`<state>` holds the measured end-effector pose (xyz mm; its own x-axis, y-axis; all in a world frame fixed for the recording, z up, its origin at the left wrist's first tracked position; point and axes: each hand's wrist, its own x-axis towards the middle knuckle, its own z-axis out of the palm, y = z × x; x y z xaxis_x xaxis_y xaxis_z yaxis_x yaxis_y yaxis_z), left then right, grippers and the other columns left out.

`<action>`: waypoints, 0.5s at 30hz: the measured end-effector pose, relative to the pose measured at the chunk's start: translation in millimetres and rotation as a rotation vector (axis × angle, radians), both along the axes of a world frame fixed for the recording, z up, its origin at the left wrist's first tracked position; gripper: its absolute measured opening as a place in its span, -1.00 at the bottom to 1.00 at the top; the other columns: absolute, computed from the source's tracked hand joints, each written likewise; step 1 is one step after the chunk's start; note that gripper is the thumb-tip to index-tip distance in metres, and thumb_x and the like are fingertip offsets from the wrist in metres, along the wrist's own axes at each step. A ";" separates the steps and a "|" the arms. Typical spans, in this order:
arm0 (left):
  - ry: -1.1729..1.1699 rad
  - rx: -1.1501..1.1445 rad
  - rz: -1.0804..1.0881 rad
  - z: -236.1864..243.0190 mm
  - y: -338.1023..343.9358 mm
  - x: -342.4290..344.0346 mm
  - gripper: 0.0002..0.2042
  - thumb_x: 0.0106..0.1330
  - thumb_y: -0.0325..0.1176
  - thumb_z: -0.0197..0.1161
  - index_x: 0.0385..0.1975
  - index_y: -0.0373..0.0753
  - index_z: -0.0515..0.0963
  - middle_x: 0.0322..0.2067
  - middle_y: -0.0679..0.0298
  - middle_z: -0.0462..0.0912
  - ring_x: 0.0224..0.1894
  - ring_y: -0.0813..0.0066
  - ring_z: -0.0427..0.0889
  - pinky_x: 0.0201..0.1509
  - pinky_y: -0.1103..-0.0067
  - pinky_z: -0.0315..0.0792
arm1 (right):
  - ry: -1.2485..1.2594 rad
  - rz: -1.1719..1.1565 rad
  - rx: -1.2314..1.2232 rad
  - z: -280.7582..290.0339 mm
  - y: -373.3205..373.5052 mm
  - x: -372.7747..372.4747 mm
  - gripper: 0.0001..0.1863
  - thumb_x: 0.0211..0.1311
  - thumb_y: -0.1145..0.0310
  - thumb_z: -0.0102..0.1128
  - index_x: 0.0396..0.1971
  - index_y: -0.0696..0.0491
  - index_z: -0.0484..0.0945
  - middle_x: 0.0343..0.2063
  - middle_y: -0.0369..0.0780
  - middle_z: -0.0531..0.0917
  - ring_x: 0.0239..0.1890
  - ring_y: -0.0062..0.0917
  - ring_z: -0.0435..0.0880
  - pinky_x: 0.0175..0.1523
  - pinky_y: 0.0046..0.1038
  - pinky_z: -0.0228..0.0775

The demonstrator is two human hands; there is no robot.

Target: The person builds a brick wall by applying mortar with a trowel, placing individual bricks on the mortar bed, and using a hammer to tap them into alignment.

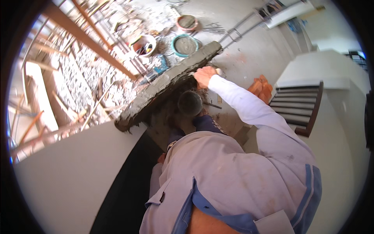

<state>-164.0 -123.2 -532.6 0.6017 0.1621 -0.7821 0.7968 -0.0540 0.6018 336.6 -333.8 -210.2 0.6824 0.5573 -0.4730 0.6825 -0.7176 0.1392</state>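
My right hand (204, 76) is closed around a trowel, whose pale rounded handle end (219, 72) shows behind my fist; most of the blade is hidden. It is at the inner edge of a low wall's top (163, 82), which is coated in rough wet grey mortar. Below that edge, in front of my legs, is a dark round bucket-like vessel (190, 103); its contents are hard to make out. My left hand (161, 158) hangs low beside my thigh, mostly hidden by my shirt, so its fingers cannot be read.
Beyond the wall stand a teal-rimmed tub of mortar (185, 45), a reddish tub of mortar (187, 22) and a white bucket of tools (144, 45). A blue power tool (157, 65) lies close by. Orange bricks (261, 89) and a dark slatted rack (298, 105) are on the right.
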 end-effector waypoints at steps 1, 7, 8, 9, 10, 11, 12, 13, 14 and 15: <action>0.011 -0.024 0.010 3.6 4.3 3.0 -0.57 0.24 -0.06 0.15 -0.04 -0.25 0.54 -0.21 0.16 0.65 -0.16 0.37 0.60 -0.04 0.46 0.44 | -0.023 -0.047 0.059 2.4 -27.7 -3.4 -0.86 0.00 0.38 0.14 -0.49 0.04 0.67 -0.41 -0.11 0.70 -0.30 -0.25 0.71 -0.27 -0.24 0.54; 0.055 -0.093 -0.083 21.8 32.2 31.4 -0.56 0.17 -0.21 0.26 0.03 -0.27 0.50 -0.28 0.19 0.67 -0.26 0.43 0.61 -0.13 0.50 0.48 | -0.057 -0.382 0.457 -12.4 -138.2 -108.2 -0.78 0.03 0.46 0.03 -0.26 0.06 0.47 -0.31 -0.04 0.63 -0.30 -0.04 0.62 -0.26 -0.05 0.44; 0.060 -0.088 -0.109 24.3 38.4 37.8 -0.55 0.16 -0.23 0.28 0.04 -0.27 0.49 -0.29 0.19 0.67 -0.28 0.44 0.62 -0.15 0.51 0.49 | -0.070 -0.477 0.553 -22.0 -137.7 -128.6 -0.77 0.03 0.45 0.02 -0.25 0.05 0.44 -0.28 -0.02 0.62 -0.28 -0.01 0.61 -0.24 -0.03 0.42; 0.060 -0.086 -0.145 26.4 44.7 46.2 -0.54 0.15 -0.25 0.30 0.05 -0.27 0.48 -0.30 0.20 0.67 -0.29 0.45 0.62 -0.16 0.51 0.50 | -0.091 -0.585 0.645 -34.8 -142.2 -141.7 -0.77 0.04 0.45 0.01 -0.24 0.03 0.41 -0.25 0.00 0.61 -0.27 0.01 0.59 -0.22 0.00 0.39; 0.058 -0.082 -0.194 28.7 51.8 57.1 -0.53 0.13 -0.28 0.32 0.06 -0.27 0.47 -0.31 0.20 0.68 -0.31 0.46 0.62 -0.18 0.52 0.50 | -0.084 -0.661 0.725 -67.5 -147.6 -150.2 -0.78 0.04 0.43 0.02 -0.25 0.03 0.43 -0.27 0.01 0.61 -0.27 0.01 0.59 -0.22 0.00 0.39; 0.057 -0.080 -0.243 29.1 63.2 64.4 -0.52 0.12 -0.30 0.34 0.08 -0.28 0.47 -0.32 0.21 0.68 -0.33 0.47 0.63 -0.19 0.53 0.51 | -0.077 -0.746 0.799 -96.8 -147.0 -158.2 -0.79 0.04 0.42 0.02 -0.27 0.03 0.44 -0.28 0.02 0.60 -0.26 0.01 0.59 -0.21 0.00 0.39; 0.057 -0.076 -0.282 27.8 77.1 63.7 -0.50 0.11 -0.32 0.35 0.09 -0.28 0.46 -0.33 0.21 0.68 -0.34 0.48 0.63 -0.21 0.54 0.52 | 0.096 -0.814 0.636 -98.5 -132.4 -147.2 -0.82 0.05 0.38 0.03 -0.30 0.05 0.45 -0.31 0.02 0.61 -0.26 -0.01 0.60 -0.22 -0.02 0.40; 0.045 -0.072 -0.334 24.4 88.6 66.9 -0.49 0.10 -0.35 0.37 0.10 -0.28 0.45 -0.35 0.22 0.68 -0.36 0.49 0.63 -0.22 0.54 0.53 | 0.102 -0.843 0.662 -116.9 -125.8 -146.1 -0.82 0.05 0.35 0.04 -0.33 0.05 0.47 -0.32 0.00 0.62 -0.26 -0.01 0.60 -0.22 -0.03 0.41; 0.042 -0.072 -0.387 24.2 100.5 70.9 -0.47 0.09 -0.37 0.39 0.11 -0.28 0.44 -0.36 0.22 0.68 -0.37 0.50 0.63 -0.24 0.55 0.53 | 0.112 -0.923 0.675 -125.6 -116.8 -145.6 -0.81 0.04 0.34 0.06 -0.33 0.05 0.46 -0.34 -0.02 0.62 -0.28 -0.02 0.60 -0.21 -0.05 0.42; 0.018 -0.050 -0.474 25.0 98.2 89.0 -0.47 0.09 -0.37 0.39 0.11 -0.29 0.44 -0.38 0.23 0.68 -0.40 0.52 0.63 -0.26 0.55 0.53 | 0.025 -0.947 0.814 -131.1 -114.1 -146.3 -0.78 0.00 0.32 0.09 -0.32 0.05 0.46 -0.38 -0.01 0.62 -0.29 -0.02 0.60 -0.22 -0.06 0.42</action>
<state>-75.0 -24.9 -507.5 0.5862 -0.1651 -0.7931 0.7019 -0.3853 0.5990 190.2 -447.9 -341.2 0.9705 -0.0113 -0.2407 -0.1534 -0.7995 -0.5808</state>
